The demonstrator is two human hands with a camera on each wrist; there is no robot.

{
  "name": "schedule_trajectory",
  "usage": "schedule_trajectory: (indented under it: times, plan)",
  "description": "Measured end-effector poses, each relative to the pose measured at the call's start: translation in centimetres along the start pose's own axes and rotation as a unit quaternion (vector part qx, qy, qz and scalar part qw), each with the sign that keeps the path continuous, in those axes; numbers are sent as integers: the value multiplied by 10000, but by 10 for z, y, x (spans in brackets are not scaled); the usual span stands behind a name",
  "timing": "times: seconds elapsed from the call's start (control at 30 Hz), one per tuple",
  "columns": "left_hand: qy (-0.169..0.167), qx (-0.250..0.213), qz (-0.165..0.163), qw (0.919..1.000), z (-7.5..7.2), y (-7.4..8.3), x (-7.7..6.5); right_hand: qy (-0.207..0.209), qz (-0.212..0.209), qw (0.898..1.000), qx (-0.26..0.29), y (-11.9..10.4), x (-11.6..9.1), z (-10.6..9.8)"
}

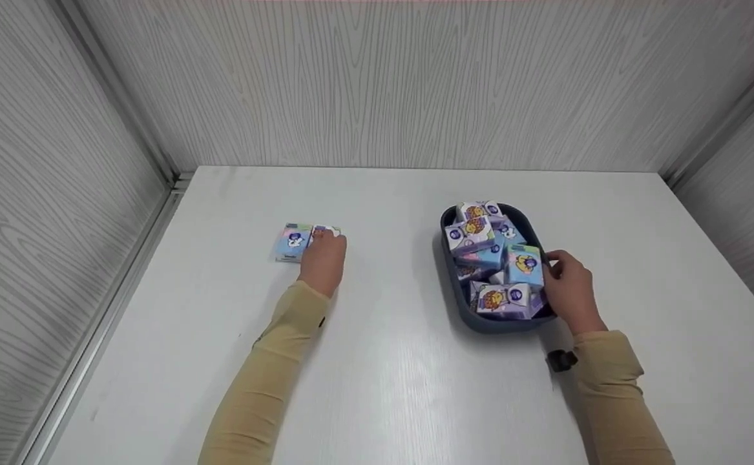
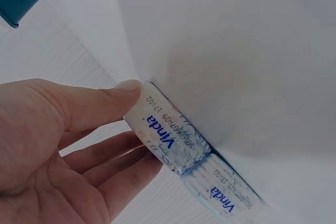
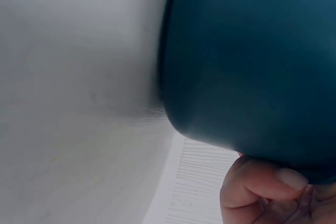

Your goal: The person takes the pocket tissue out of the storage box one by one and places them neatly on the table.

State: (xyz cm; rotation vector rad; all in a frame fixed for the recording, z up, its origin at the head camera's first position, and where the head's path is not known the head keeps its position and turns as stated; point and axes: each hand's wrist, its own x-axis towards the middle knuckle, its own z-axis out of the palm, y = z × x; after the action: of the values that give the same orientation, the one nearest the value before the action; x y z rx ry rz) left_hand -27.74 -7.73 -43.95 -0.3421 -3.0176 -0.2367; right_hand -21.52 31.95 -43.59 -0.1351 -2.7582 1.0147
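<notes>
Two small packs of tissues lie side by side on the left of the table, with "Vinda" printed on their ends. My left hand [image 1: 324, 263] pinches the right-hand, white and purple tissue pack [image 2: 167, 132] between thumb and fingers. The other, a blue tissue pack [image 1: 293, 243], sits right against it. To the right stands a dark blue plastic basket [image 1: 506, 326], heaped with several blue and purple tissue packs [image 1: 471, 235]. My right hand [image 1: 572, 290] grips the basket's right rim; in the right wrist view the basket's outer wall [image 3: 247, 77] hides part of the fingers.
Everything stands on a white table [image 1: 383, 381]. A pale wood-grain panel [image 1: 364, 84] rises behind its far edge, and similar panels flank it left and right. A small black object [image 1: 561, 360] is at the right sleeve's cuff.
</notes>
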Motion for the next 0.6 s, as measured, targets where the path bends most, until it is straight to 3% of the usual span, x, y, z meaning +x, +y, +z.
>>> schedule_trajectory:
  times: [0.3,0.6]
  plan:
    - [200,-82,37,9998,-1,-1,-2,-91,158,9998,24,-1,0,-1]
    - [356,-25,59,9993,2,0,-4,60,-8,10000,-54,2,2,2]
